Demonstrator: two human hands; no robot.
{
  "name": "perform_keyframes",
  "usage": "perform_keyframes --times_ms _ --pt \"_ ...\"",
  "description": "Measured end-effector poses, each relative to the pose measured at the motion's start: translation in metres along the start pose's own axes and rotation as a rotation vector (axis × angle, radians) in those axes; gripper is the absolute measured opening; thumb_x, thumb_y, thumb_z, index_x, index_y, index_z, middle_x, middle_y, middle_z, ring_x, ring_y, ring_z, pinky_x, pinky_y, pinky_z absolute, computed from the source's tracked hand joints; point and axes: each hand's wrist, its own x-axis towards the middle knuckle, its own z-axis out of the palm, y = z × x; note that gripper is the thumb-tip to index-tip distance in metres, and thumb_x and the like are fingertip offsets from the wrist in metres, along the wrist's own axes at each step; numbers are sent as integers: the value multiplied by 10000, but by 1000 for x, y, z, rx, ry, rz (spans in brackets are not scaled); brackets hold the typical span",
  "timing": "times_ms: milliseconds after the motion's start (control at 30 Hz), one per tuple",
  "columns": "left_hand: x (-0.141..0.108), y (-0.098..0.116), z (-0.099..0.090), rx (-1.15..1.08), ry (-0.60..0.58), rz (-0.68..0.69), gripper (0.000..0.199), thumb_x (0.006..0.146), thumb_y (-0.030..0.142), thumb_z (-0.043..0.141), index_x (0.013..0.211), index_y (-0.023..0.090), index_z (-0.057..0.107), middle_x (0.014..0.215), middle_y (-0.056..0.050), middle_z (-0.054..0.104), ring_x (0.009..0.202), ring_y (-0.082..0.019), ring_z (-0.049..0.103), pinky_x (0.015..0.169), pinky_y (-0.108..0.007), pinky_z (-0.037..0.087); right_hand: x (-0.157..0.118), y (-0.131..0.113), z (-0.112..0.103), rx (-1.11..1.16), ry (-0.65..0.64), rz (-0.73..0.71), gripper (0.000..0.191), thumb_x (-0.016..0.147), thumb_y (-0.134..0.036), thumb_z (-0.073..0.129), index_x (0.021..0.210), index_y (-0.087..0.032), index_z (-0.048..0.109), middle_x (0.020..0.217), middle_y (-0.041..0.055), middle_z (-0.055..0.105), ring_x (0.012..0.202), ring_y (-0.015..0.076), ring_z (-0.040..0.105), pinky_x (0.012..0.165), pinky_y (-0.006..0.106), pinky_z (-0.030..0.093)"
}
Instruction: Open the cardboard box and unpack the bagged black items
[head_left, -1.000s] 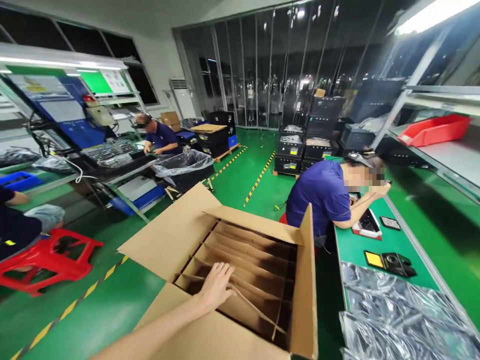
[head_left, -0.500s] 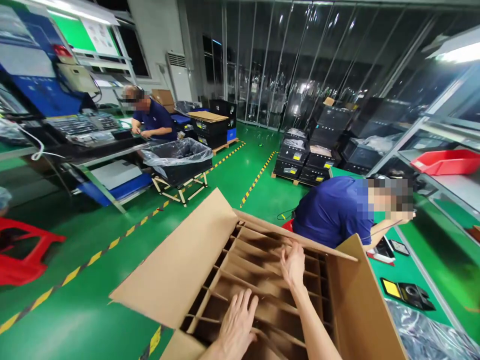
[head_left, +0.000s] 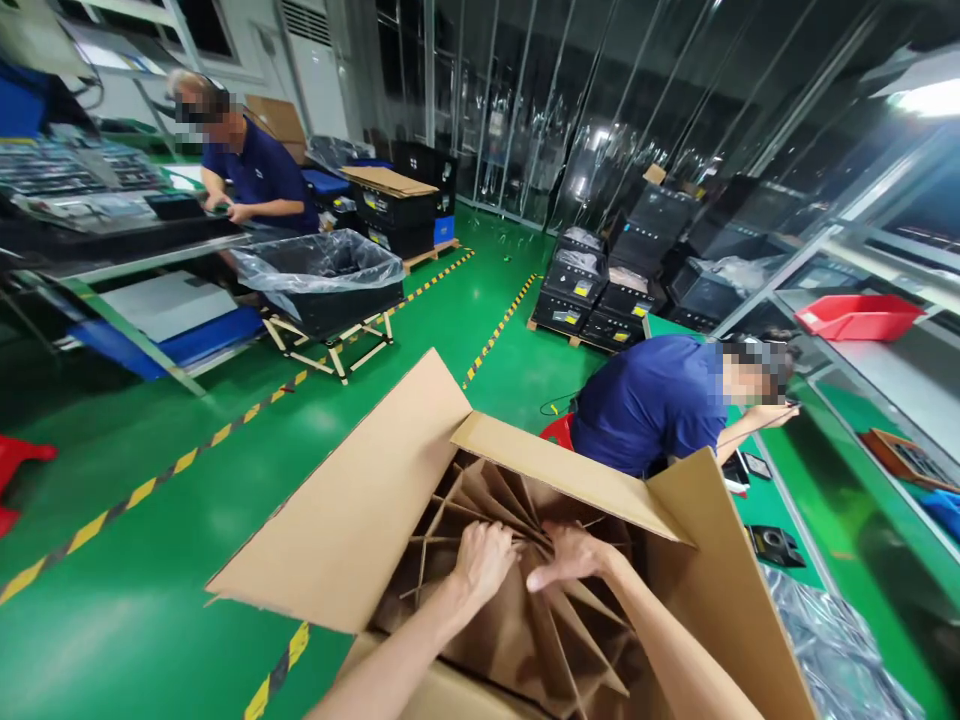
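An open cardboard box [head_left: 330,500] stands before me with its flaps folded outward. Inside it, the cardboard dividers [head_left: 559,640] are bunched at the middle and fan out from there. My left hand [head_left: 484,565] is closed on the bunched dividers from the left, fingers curled over their upper edges. From the right, my right hand [head_left: 574,552] grips the same bunch, its thumb toward me and its fingers partly hidden behind the cardboard. The two hands are close together, with divider edges between them.
A co-worker in blue [head_left: 645,405] sits just beyond the box on the right, beside a green bench [head_left: 802,500]. Another person [head_left: 259,170] works at the left. A lined black bin [head_left: 322,290] and stacked black crates [head_left: 570,285] stand farther off. Plastic film [head_left: 832,630] lies at right.
My hands, formerly apart over the grid, have come together at its middle. The dividers have been squeezed from an open grid into a fan. The far flap has tipped, and the view has shifted.
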Motion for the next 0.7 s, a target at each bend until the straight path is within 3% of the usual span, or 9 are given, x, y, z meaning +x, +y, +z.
perform_keyframes --times_ms 100,200,267,333,400,467,567,633,700 --pt "9 7 -24 5 43 51 215 929 255 598 944 115 760 928 -164 757 970 -343 717 964 -486 513 -12 -28 26 -131 141 84 485 876 -502 719 1179 -131 643 1188 112 663 1159 272 614 1076 532 454" --pt "15 12 -62 -6 144 92 330 990 264 465 1042 78 733 992 -216 741 1004 -369 702 999 -529 477 -16 -48 36 -218 279 127 374 942 -439 650 1159 -134 645 1153 97 672 1134 248 625 1052 502 476" --pt "21 9 -94 -38 218 117 418 1006 284 412 1253 45 650 1220 -262 680 1164 -387 644 1038 -522 459 -23 -54 30 -266 335 103 323 950 -389 643 1136 -126 658 1091 91 694 1085 235 649 1032 487 495" --pt "30 -1 -128 -101 265 161 520 983 355 480 1410 65 540 1438 -239 562 1341 -377 533 1131 -490 404 -39 -59 15 -321 398 51 330 895 -331 689 1140 -111 672 1083 122 710 1085 264 658 1054 512 487" --pt "35 -18 -160 -188 291 183 598 964 453 511 1450 104 506 1512 -192 508 1401 -350 485 1169 -461 383 -69 -66 -4 -380 475 -34 414 812 -273 711 1186 -98 677 1147 171 710 1137 324 644 1113 547 450" --pt "35 -38 -183 -283 299 176 599 981 542 456 1418 141 541 1464 -153 571 1356 -316 541 1157 -450 406 -108 -74 -27 -436 563 -136 539 783 -243 666 1296 -78 637 1273 198 672 1246 384 588 1192 573 376" --pt "22 -57 -189 -425 379 114 573 1036 569 272 1275 188 627 1304 -95 687 1199 -243 651 1075 -397 489 -176 -77 -67 -501 716 -248 605 835 -171 527 1432 -76 533 1439 181 576 1439 388 421 1288 586 211" --pt "9 -58 -169 -489 536 11 604 1047 554 182 1163 171 636 1201 -118 703 1102 -240 670 1014 -393 528 -221 -61 -91 -531 831 -262 628 860 -141 447 1482 -59 468 1503 194 511 1507 361 323 1309 580 142" --pt "-2 -50 -137 -486 631 -61 611 1058 511 125 1076 159 624 1116 -142 687 1056 -246 651 987 -425 531 -266 -21 -107 -588 1018 -267 606 887 -175 391 1484 -108 479 1498 164 529 1496 298 360 1307 533 189"
